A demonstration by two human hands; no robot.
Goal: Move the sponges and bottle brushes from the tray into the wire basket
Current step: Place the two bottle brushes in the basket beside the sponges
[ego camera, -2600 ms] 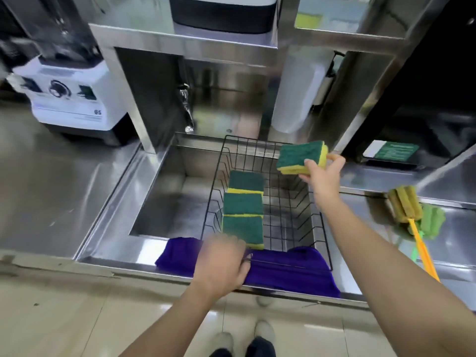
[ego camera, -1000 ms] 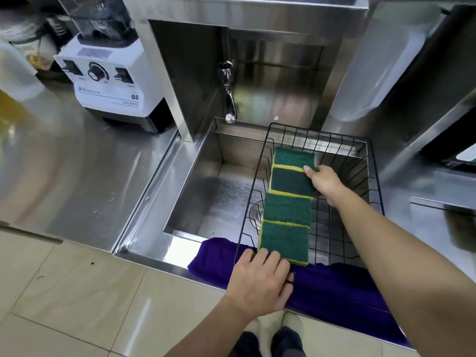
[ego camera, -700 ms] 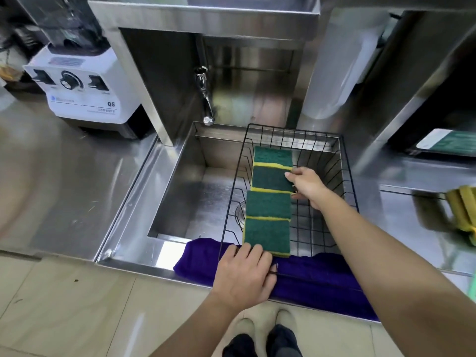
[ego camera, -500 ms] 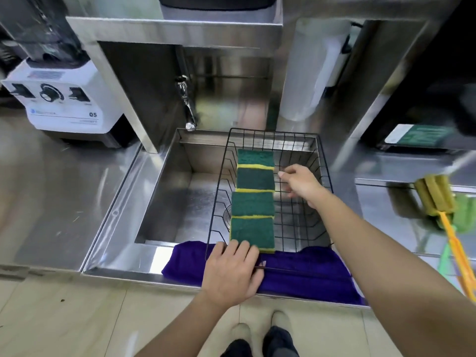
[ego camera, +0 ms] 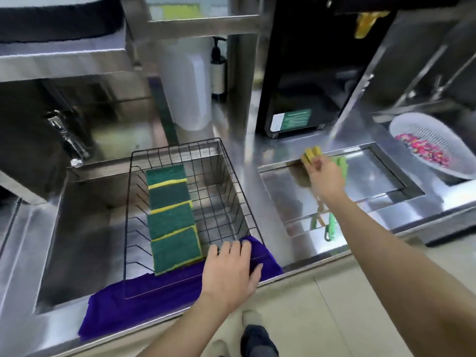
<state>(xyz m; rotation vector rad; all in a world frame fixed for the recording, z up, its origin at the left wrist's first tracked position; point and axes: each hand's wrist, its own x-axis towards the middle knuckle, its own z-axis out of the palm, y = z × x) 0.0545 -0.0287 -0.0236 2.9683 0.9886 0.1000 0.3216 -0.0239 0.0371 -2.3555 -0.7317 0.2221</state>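
Note:
A black wire basket (ego camera: 239,186) stands in the sink with several green-and-yellow sponges (ego camera: 171,217) laid in a row along its left side. My left hand (ego camera: 229,266) lies flat on the basket's front rim and the purple cloth, fingers spread. To the right, two bottle brushes lie in a shallow steel tray (ego camera: 373,176): one with a yellow head (ego camera: 311,153), one with a green head (ego camera: 342,164) and a green handle (ego camera: 331,225). My right hand (ego camera: 325,177) is down on the brush heads, its fingers curled over them. Blur hides whether it grips them.
A purple cloth (ego camera: 144,297) hangs over the sink's front edge under the basket. A faucet (ego camera: 69,145) is at the back left. A white colander (ego camera: 435,145) with pink bits sits at the far right. A black machine (ego camera: 298,99) stands behind the tray.
My right hand set the last sponge in the basket, left it and moved right to the brushes in the tray. My left hand stayed on the basket's front rim. The view swung right.

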